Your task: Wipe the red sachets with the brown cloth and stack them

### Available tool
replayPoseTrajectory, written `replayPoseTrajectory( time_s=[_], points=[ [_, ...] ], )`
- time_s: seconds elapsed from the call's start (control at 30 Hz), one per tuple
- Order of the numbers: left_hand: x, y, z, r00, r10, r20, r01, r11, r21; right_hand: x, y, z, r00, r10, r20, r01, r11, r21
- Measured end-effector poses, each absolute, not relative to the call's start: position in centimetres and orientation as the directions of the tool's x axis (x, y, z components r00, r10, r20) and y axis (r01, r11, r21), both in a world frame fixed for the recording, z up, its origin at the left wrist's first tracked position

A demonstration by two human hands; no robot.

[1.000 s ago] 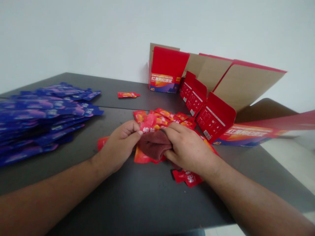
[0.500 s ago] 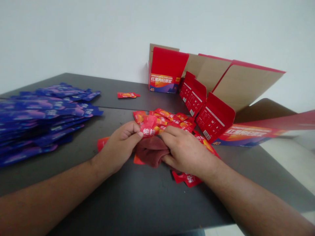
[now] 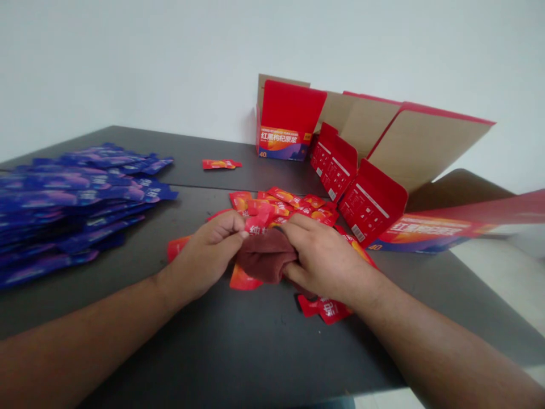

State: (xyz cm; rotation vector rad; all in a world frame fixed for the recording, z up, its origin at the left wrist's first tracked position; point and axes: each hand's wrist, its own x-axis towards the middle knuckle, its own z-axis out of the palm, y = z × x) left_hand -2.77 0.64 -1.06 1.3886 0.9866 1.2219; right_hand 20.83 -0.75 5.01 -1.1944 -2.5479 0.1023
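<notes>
a red sachet point(image 3: 259, 220), printed in white, is held by its left edge and partly hidden by a brown cloth point(image 3: 268, 257), creased and bunched.

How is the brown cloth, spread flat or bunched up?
Bunched up: the brown cloth shows folds where the right hand grips it, and covers part of the red sachet pinched by the left hand.

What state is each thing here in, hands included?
Left hand: pinching a red sachet
Right hand: gripping a brown cloth
Red sachet: partly hidden by cloth
Brown cloth: bunched
Red sachet pile: loose, overlapping
Blue sachets: heaped, overlapping
Lone sachet: lying apart
Boxes: flaps open
</notes>
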Motion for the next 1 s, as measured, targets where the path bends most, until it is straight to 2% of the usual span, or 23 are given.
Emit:
replayPoseTrajectory(
  time_s=[0.13, 0.3, 0.43, 0.6, 0.73, 0.8, 0.9, 1.0],
  points=[
    [-2.9, 0.4, -0.7, 0.225, 0.963, 0.149, 0.001, -0.153, 0.988, 21.2, -0.2, 5.2, -0.473, 0.781, 0.407, 0.774, 0.59, -0.232],
    [-2.9, 0.1, -0.6, 0.266, 0.957, 0.117, 0.037, -0.131, 0.991, 21.3, -0.1, 5.3, -0.546, 0.762, 0.348, 0.73, 0.637, -0.247],
    [-2.9, 0.3, -0.7, 0.235, 0.957, 0.169, 0.053, -0.187, 0.981, 21.3, -0.1, 5.2, -0.481, 0.785, 0.391, 0.762, 0.595, -0.256],
    [-2.8, 0.3, -0.4, 0.283, 0.946, 0.158, 0.091, -0.19, 0.978, 21.3, 0.0, 5.1, -0.53, 0.777, 0.339, 0.751, 0.616, -0.238],
    [-2.9, 0.2, -0.3, 0.242, 0.95, 0.196, 0.157, -0.238, 0.959, 21.4, 0.2, 5.0, -0.457, 0.796, 0.397, 0.769, 0.578, -0.275],
    [-2.9, 0.3, -0.3, 0.252, 0.947, 0.198, 0.175, -0.246, 0.953, 21.4, 0.2, 5.0, -0.474, 0.795, 0.378, 0.761, 0.586, -0.278],
    [-3.0, 0.3, -0.5, 0.287, 0.944, 0.166, 0.164, -0.219, 0.962, 21.3, 0.3, 4.9, -0.508, 0.792, 0.338, 0.759, 0.597, -0.259],
    [-3.1, 0.4, -0.9, 0.26, 0.946, 0.192, 0.147, -0.236, 0.961, 21.3, 0.4, 4.8, -0.458, 0.797, 0.393, 0.767, 0.578, -0.279]
  ],
)
